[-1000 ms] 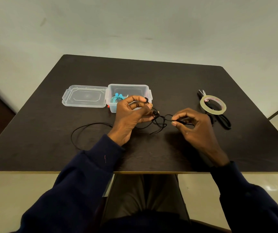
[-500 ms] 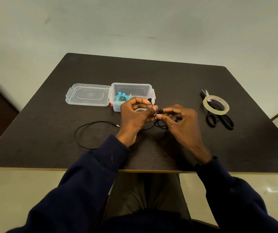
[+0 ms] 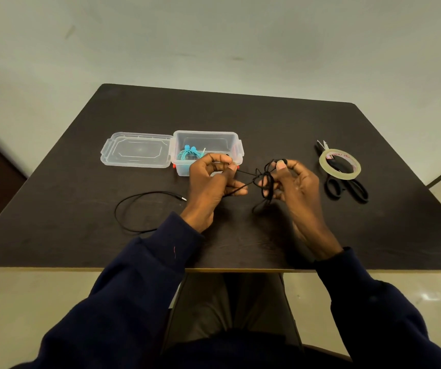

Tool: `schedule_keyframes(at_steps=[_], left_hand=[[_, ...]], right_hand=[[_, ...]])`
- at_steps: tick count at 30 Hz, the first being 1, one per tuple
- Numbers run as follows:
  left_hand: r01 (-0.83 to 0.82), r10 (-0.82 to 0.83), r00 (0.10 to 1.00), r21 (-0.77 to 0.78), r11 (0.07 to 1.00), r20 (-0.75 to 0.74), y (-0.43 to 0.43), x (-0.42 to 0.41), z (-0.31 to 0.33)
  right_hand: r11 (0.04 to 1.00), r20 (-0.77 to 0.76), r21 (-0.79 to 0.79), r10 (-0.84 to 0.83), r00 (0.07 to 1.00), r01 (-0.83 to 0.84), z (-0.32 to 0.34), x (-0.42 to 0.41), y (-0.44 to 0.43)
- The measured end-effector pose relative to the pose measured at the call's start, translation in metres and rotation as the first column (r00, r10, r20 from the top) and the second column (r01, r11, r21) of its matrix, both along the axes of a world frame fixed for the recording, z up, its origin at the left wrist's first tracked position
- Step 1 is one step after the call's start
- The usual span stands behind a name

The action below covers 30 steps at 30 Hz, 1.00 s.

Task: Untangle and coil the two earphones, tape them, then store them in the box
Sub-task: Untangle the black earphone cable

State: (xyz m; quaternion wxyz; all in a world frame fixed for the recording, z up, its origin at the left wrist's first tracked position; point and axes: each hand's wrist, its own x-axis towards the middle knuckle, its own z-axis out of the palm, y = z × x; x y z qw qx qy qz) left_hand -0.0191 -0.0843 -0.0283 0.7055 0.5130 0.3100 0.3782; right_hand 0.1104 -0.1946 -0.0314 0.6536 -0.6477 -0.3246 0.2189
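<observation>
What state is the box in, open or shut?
Open. The box has its lid lying flat on the table at its left, and blue earphones show inside through the open top.

The left hand (image 3: 208, 182) and right hand (image 3: 299, 187) are bare, with no rings or watch showing. Just behind each wrist begins a long, loose sleeve of dark navy fabric with a plain cuff, the left sleeve (image 3: 134, 288) carrying a short reddish thread (image 3: 174, 252) a little back from its cuff, the right sleeve (image 3: 373, 315) unmarked. Farther back from the grip, between the two sleeves, grey-brown trousers (image 3: 230, 302) show.
</observation>
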Motion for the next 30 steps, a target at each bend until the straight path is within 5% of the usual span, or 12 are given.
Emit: schedule_keyframes(at_steps=[4,12,20,26,30], left_hand=[[-0.041,0.042,0.999,0.038,0.998,-0.032,0.001,0.000,-0.001],[0.050,0.052,0.961,0.356,0.933,-0.270,0.003,-0.001,-0.002],[0.425,-0.381,0.882,0.118,0.897,-0.278,0.001,-0.008,0.007],[0.381,-0.379,0.910,-0.020,0.924,-0.167,0.000,-0.007,0.005],[0.379,-0.371,0.914,0.024,0.925,-0.163,0.002,-0.009,0.005]], right_hand=[[0.996,-0.005,-0.015,-0.083,0.997,0.083,-0.001,0.002,0.000],[0.988,0.130,-0.142,-0.048,0.990,0.067,0.003,0.012,-0.005],[0.997,0.171,-0.062,0.046,0.984,-0.036,0.011,0.008,-0.001],[0.991,0.194,-0.034,0.132,0.972,-0.128,0.011,0.005,0.002],[0.987,0.199,-0.020,0.157,0.967,-0.157,0.012,0.006,-0.001]])
